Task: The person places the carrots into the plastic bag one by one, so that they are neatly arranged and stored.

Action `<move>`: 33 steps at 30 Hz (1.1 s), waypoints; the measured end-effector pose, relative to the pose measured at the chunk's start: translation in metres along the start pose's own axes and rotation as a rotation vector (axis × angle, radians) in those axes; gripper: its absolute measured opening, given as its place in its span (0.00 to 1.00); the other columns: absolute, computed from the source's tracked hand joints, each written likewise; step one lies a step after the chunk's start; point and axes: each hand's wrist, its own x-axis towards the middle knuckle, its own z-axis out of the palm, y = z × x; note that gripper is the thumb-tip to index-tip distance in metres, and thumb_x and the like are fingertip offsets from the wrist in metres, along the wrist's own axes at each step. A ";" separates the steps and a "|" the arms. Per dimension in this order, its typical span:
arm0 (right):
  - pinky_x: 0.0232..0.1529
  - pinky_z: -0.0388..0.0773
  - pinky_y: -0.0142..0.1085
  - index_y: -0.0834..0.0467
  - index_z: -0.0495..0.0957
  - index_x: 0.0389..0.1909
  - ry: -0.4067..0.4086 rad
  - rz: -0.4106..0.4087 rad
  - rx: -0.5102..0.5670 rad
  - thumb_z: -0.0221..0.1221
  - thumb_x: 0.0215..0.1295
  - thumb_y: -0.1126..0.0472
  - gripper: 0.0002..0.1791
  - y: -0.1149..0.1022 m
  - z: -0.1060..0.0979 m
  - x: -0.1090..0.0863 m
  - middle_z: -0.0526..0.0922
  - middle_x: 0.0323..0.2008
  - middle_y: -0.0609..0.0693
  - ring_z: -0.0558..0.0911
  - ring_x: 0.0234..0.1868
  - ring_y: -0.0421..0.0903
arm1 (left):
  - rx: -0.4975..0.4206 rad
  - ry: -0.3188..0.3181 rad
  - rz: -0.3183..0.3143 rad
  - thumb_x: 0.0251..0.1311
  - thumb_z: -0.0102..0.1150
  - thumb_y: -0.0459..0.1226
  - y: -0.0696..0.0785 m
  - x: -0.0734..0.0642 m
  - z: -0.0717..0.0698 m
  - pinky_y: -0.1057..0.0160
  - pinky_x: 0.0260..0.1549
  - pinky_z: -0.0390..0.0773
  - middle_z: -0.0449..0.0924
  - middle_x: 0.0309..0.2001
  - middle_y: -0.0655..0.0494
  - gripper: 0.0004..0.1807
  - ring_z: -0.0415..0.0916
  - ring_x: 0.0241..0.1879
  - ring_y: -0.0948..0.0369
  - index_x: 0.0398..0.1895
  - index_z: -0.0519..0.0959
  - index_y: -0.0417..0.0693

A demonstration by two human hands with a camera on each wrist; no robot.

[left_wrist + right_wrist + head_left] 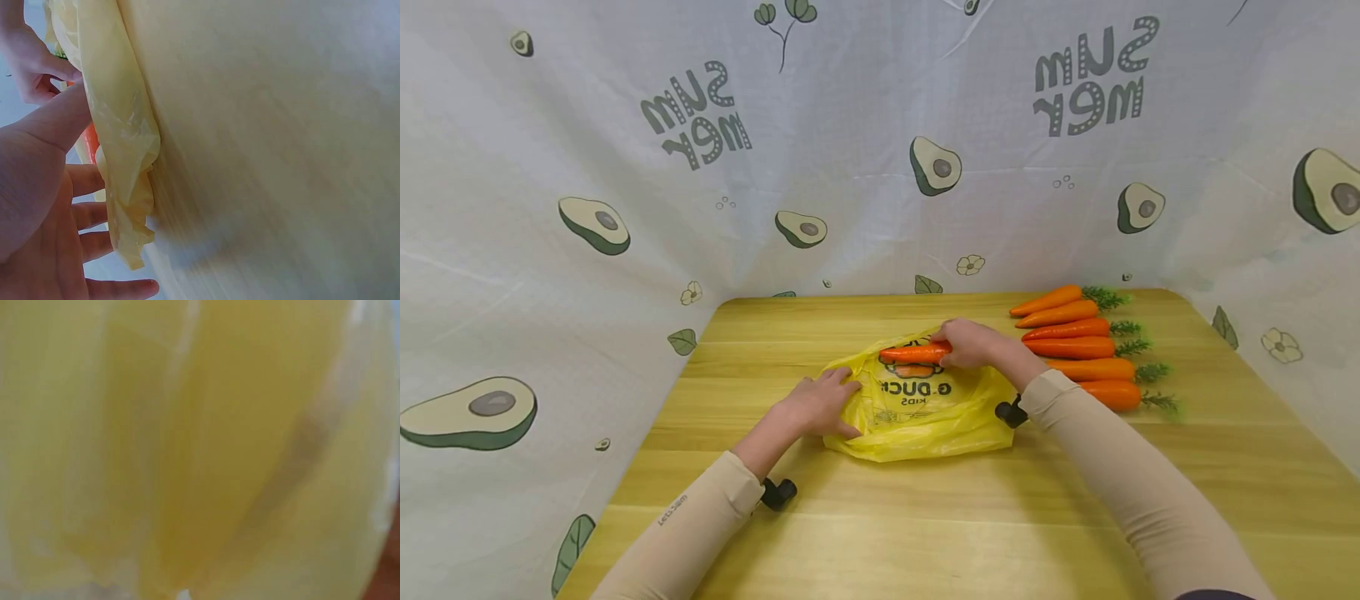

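A yellow plastic bag (925, 437) with dark printing lies crumpled in the middle of the table, its mouth spread. My right hand (973, 343) grips an orange carrot (913, 353), whose pointed tip faces left over the printing. The carrot's top end is hidden by that hand. My left hand (820, 406) is at the bag's left edge with fingers spread. In the left wrist view its fingers (94, 214) extend straight behind the bag's edge (122, 144). Blurred yellow plastic (206, 450) nearly fills the right wrist view.
Several carrots (1078, 347) with green tops lie in a column at the right, tips pointing left, close beside my right forearm. The wooden table (880, 525) backs onto a white curtain (865, 192) printed with avocados.
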 end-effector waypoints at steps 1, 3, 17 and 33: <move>0.62 0.73 0.51 0.63 0.76 0.65 0.008 0.001 -0.002 0.65 0.66 0.59 0.27 0.000 0.001 0.000 0.79 0.55 0.60 0.78 0.51 0.53 | 0.003 0.002 -0.002 0.55 0.68 0.62 0.000 0.000 0.000 0.36 0.64 0.66 0.56 0.77 0.47 0.47 0.55 0.76 0.48 0.75 0.66 0.53; 0.61 0.74 0.51 0.63 0.76 0.65 0.022 -0.002 -0.009 0.65 0.67 0.59 0.27 0.001 0.002 0.000 0.78 0.54 0.61 0.78 0.51 0.54 | 0.007 0.007 -0.003 0.54 0.69 0.62 0.000 0.000 0.000 0.37 0.64 0.66 0.56 0.77 0.48 0.47 0.55 0.76 0.48 0.74 0.66 0.53; 0.65 0.71 0.55 0.62 0.75 0.66 0.045 0.020 -0.042 0.65 0.67 0.57 0.28 0.003 0.005 0.004 0.72 0.64 0.66 0.75 0.61 0.60 | 0.018 -0.051 -0.006 0.53 0.68 0.64 -0.005 0.002 -0.006 0.37 0.68 0.62 0.53 0.79 0.49 0.49 0.52 0.78 0.49 0.76 0.64 0.58; 0.52 0.75 0.47 0.60 0.78 0.64 0.017 0.002 -0.092 0.67 0.65 0.57 0.27 0.001 0.000 0.006 0.75 0.48 0.59 0.74 0.44 0.51 | 0.114 0.130 -0.006 0.57 0.60 0.69 0.001 0.010 0.005 0.39 0.63 0.66 0.71 0.65 0.50 0.44 0.62 0.69 0.50 0.69 0.73 0.52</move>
